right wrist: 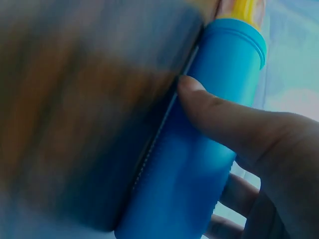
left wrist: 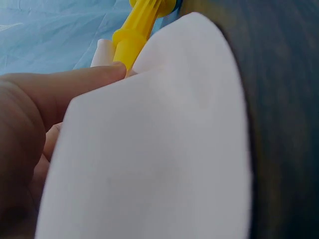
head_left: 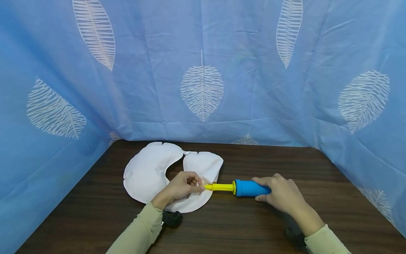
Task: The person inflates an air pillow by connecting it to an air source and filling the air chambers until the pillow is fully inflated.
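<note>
A white U-shaped inflatable neck pillow (head_left: pixel 142 176) lies on the table, soft and wrinkled on its right arm. My left hand (head_left: pixel 182 187) is over that right arm, its thumb and fingers pinching at the tip of a yellow nozzle (head_left: pixel 222 187). In the left wrist view the thumb presses against the nozzle (left wrist: pixel 130 47) beside the pillow's white fabric (left wrist: pixel 149 164); the nozzle's very end is hidden there. The nozzle belongs to a blue hand pump (head_left: pixel 252 188), which lies sideways. My right hand (head_left: pixel 283 194) grips the pump's blue barrel (right wrist: pixel 184 164), thumb along its near side.
The dark wooden table (head_left: pixel 247 225) has rounded far corners. Blue curtains (head_left: pixel 247 88) with white leaf prints surround it at the back and both sides. A black wrist-worn device (head_left: pixel 172 218) sits under the left wrist.
</note>
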The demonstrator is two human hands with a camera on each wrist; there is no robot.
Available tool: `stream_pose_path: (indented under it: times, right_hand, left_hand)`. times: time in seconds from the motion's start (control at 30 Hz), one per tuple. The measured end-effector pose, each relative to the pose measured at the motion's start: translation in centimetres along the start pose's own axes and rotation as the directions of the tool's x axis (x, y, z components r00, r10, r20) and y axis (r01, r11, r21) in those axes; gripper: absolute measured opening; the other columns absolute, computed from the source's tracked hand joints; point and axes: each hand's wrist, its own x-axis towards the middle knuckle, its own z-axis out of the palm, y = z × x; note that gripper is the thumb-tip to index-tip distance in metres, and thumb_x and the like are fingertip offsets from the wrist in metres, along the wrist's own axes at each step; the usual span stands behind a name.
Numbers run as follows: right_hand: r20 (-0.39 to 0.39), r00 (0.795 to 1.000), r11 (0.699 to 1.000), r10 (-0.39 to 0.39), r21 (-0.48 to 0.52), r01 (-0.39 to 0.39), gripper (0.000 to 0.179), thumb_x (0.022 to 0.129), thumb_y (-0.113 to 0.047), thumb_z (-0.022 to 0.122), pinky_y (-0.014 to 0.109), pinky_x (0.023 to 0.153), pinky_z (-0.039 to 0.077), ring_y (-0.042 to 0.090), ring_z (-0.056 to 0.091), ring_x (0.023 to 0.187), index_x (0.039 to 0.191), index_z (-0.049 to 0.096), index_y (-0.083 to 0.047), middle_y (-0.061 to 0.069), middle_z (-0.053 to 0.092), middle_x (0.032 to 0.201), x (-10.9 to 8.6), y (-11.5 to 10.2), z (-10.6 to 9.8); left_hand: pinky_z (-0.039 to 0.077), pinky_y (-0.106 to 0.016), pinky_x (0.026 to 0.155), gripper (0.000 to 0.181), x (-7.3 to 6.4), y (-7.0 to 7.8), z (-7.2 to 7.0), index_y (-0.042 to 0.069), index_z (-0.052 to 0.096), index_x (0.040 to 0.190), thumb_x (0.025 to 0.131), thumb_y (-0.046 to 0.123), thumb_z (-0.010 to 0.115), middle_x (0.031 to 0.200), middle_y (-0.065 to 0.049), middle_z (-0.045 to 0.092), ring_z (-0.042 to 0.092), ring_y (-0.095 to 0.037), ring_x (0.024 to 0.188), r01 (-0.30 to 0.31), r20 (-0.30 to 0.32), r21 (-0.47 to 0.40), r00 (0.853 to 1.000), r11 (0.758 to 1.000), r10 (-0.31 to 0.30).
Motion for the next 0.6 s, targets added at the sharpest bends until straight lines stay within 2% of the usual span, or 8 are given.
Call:
stream_pose_path:
  times: [0.13, 0.23, 0.3, 0.43, 0.6]
  right_hand:
    - [-0.019, 1.000, 1.000, -0.011, -0.018, 0.011, 0.065, 0.081, -0.043, 0.093, 0.052, 0.072, 0.052, 0.033, 0.068, 0.106, 0.141, 0.073, -0.026, 0.006, 0.079, 0.126, 0.0, -0.6, 0.1]
    - [-0.024, 1.000, 1.000, -0.018, -0.021, 0.017, 0.065, 0.080, -0.044, 0.093, 0.050, 0.070, 0.052, 0.034, 0.069, 0.105, 0.140, 0.074, -0.027, 0.007, 0.079, 0.126, 0.1, -0.2, -0.1]
    - [-0.017, 1.000, 1.000, -0.005, -0.021, 0.005, 0.065, 0.081, -0.044, 0.093, 0.053, 0.071, 0.053, 0.036, 0.069, 0.108, 0.141, 0.073, -0.026, 0.008, 0.079, 0.127, 0.1, 0.1, -0.3]
    - [0.026, 0.998, 0.998, 0.058, -0.015, -0.058, 0.067, 0.082, -0.043, 0.092, 0.058, 0.074, 0.055, 0.047, 0.067, 0.118, 0.143, 0.071, -0.025, 0.016, 0.076, 0.132, -0.1, 1.9, -0.7]
    - [0.080, 0.983, 0.985, 0.166, 0.028, -0.169, 0.069, 0.083, -0.040, 0.091, 0.054, 0.070, 0.054, 0.059, 0.057, 0.127, 0.147, 0.068, -0.023, 0.030, 0.065, 0.143, -0.7, 5.4, -1.2]
  left_hand:
    - [0.041, -0.024, 0.052, 0.014, 0.0, 0.0, 0.0, 0.005, 0.073, 0.095, 0.093, 0.014, 0.083, 0.077, 0.000, 0.056, 0.046, -0.013, 0.059, -0.007, 0.001, 0.011, 1.000, 1.000, 0.007]
    - [0.041, -0.024, 0.053, 0.013, 0.1, -0.1, 0.0, 0.006, 0.074, 0.095, 0.093, 0.015, 0.083, 0.077, 0.000, 0.056, 0.045, -0.013, 0.059, -0.006, 0.001, 0.023, 1.000, 1.000, 0.006]
    - [0.041, -0.024, 0.053, 0.013, 0.1, -0.1, 0.0, 0.006, 0.074, 0.095, 0.093, 0.016, 0.083, 0.078, 0.000, 0.056, 0.045, -0.013, 0.058, -0.005, 0.001, 0.025, 1.000, 1.000, 0.005]
    - [0.042, -0.024, 0.053, 0.013, 0.2, -0.2, -0.1, 0.006, 0.074, 0.095, 0.093, 0.015, 0.083, 0.078, 0.001, 0.056, 0.045, -0.013, 0.058, -0.004, -0.008, 0.029, 1.000, 1.000, 0.004]
    - [0.042, -0.024, 0.053, 0.012, 0.3, -0.3, 0.0, 0.007, 0.074, 0.095, 0.094, 0.015, 0.084, 0.078, 0.001, 0.055, 0.046, -0.013, 0.058, -0.003, -0.013, 0.039, 1.000, 0.999, 0.003]
